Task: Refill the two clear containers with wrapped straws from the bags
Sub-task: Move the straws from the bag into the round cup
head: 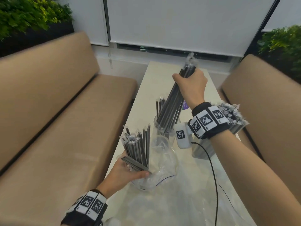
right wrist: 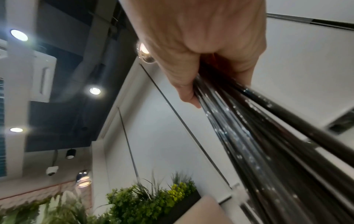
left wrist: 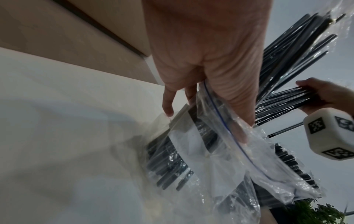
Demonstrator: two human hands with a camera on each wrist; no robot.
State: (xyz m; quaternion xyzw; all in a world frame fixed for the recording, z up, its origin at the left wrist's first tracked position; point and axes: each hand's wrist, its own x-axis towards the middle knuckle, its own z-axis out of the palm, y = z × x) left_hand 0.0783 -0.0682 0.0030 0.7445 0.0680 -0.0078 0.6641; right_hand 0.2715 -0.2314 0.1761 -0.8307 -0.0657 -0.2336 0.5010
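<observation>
Two clear containers stand on the pale table [head: 162, 75] in the head view. The far container [head: 160, 126], toward 12 o'clock from the near one, takes the lower ends of a bundle of wrapped straws [head: 172, 101] that the right hand [head: 190, 85] clenches near its top, the bundle leaning toward 1 o'clock. The near container [head: 145, 181] holds a fanned-out cluster of straws [head: 138, 144], and the left hand [head: 128, 173] cups its base from 9 o'clock, thumb curled against the clear wall. A crumpled clear bag [head: 164, 160] lies between the containers, and another batch of straws [head: 234, 116] shows at 3 o'clock behind the right wrist.

From the left wrist, the left hand [left wrist: 206, 60] points down and forward, its fingers [left wrist: 168, 101] spread over plastic, pressing a zip bag [left wrist: 229, 144] with a blue seal line against what it holds — more dark straws show through the film.

From the right wrist, the right hand [right wrist: 201, 53] wraps tightly round the bundle [right wrist: 258, 136], which runs away toward 5 o'clock.

To seat this bundle well, I judge the right hand should bring it upright over the far mouth and loosen only once the ends rest on the bottom — letting go while it leans risks straws spilling across the table.
</observation>
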